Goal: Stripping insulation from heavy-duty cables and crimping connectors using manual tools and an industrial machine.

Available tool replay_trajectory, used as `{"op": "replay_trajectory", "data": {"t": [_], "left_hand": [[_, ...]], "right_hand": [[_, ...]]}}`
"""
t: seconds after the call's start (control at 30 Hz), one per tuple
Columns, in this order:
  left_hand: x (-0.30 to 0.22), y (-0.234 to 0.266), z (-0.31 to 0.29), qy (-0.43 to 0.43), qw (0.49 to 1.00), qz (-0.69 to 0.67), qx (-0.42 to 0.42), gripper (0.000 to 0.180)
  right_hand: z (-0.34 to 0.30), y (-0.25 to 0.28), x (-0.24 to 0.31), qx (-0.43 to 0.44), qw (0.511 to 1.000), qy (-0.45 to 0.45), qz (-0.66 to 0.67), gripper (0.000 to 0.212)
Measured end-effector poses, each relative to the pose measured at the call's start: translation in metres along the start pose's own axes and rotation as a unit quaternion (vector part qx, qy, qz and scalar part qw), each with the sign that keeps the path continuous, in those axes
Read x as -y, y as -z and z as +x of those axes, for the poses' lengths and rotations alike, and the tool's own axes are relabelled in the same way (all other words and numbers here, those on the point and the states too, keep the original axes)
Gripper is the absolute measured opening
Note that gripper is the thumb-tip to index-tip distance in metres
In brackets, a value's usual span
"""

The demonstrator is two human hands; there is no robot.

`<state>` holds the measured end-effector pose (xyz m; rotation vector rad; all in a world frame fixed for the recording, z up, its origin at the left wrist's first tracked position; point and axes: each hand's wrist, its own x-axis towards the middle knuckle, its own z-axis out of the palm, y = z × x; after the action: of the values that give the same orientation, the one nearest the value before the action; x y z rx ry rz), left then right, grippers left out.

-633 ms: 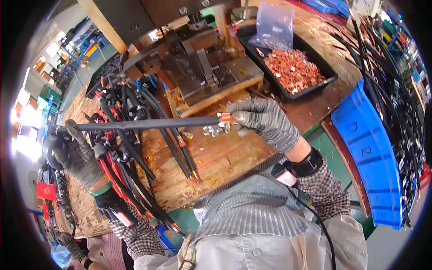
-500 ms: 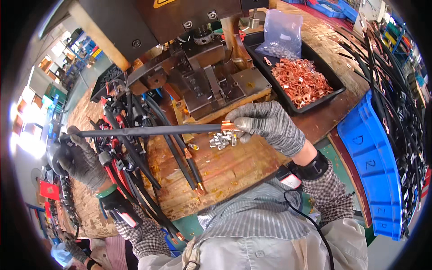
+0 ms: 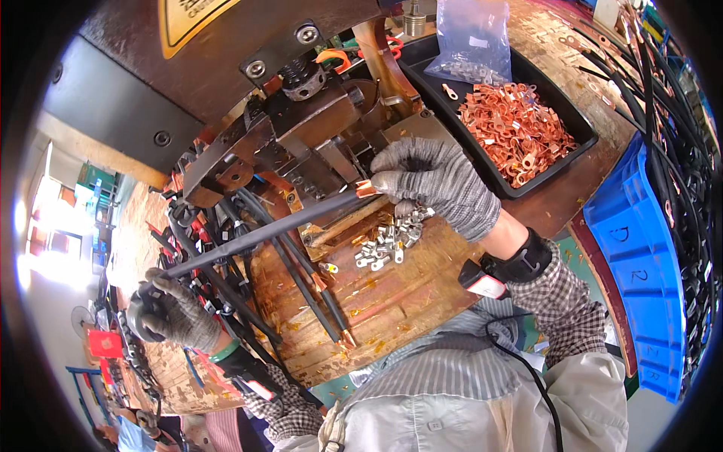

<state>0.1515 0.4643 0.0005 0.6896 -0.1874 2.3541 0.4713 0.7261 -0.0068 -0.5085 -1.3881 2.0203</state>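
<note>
A thick black cable [image 3: 256,236] slants across in front of a dark metal press [image 3: 320,124], its left end lower. My left hand [image 3: 183,315], in a grey glove, is closed round that left end. My right hand [image 3: 444,184], gloved too, pinches the other end beside bare copper [image 3: 367,189], close to the press's tooling. Its fingers hide the very tip, so I cannot tell whether a lug sits there. Below this hand, a small pile of silver cable lugs [image 3: 388,247] lies on the wooden bench [image 3: 384,309].
A black tray [image 3: 553,179] of copper lugs [image 3: 520,135] stands right of the press, with a clear plastic bag [image 3: 474,38] in it. Stripped cables [image 3: 312,290] lie on the bench, left of the silver lugs. A blue bin [image 3: 636,264] with black cables stands at far right.
The cable's copper end has risen closer to the press, and the cable now slopes. My left hand sits lower and further right in view. The whole view has shifted.
</note>
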Motion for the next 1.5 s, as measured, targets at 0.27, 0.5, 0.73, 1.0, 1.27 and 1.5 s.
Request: {"op": "replay_trajectory", "data": {"t": [0.27, 0.5, 0.73, 1.0, 1.27, 1.5], "left_hand": [[-0.017, 0.009, -0.004, -0.011, 1.0, 0.011, -0.016, 0.059], [-0.022, 0.008, -0.003, -0.05, 0.995, 0.083, 0.011, 0.057], [-0.021, 0.01, -0.001, -0.082, 0.988, 0.134, 0.007, 0.056], [-0.017, 0.006, -0.001, -0.109, 0.988, 0.109, -0.012, 0.056], [-0.022, 0.012, 0.0, -0.066, 0.991, 0.112, 0.018, 0.054], [-0.028, 0.008, -0.005, -0.065, 0.992, 0.107, 0.012, 0.054]], "right_hand": [[0.013, 0.012, 0.003, 0.038, 0.999, -0.01, 0.0, 0.017], [0.022, 0.017, 0.001, 0.053, 0.997, -0.037, 0.044, 0.015], [0.033, 0.016, 0.001, 0.038, 0.998, -0.024, 0.05, 0.013], [0.036, 0.015, -0.002, 0.01, 0.997, 0.017, -0.068, 0.014], [0.034, 0.02, 0.001, -0.009, 0.965, 0.089, -0.248, 0.016], [0.012, 0.03, 0.006, -0.091, 0.962, 0.186, -0.177, 0.018]]}}
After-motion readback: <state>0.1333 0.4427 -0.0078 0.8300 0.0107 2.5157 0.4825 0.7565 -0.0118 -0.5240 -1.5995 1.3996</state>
